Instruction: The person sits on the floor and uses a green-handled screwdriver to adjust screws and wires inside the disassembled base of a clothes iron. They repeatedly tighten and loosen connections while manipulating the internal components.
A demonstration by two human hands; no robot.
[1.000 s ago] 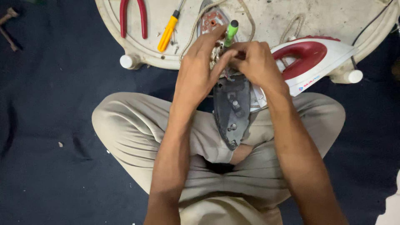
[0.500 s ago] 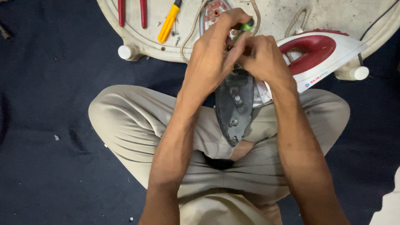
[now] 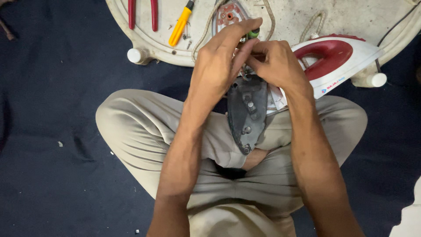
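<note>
Above lap, hands (image 3: 245, 59) on soleplate (image 3: 246, 112)

Person, seen from a head-worn camera. Both forearms were bare to the elbow and beyond, no sleeve in view. Left hand (image 3: 219, 66) and right hand (image 3: 276, 63) were bare: no gloves, rings, watch or wristband. Trousers (image 3: 144, 131) were light beige, plain woven cloth, loose-cut, creased in folds over the thighs and knees. One bare foot part showed between the trouser legs.
</note>
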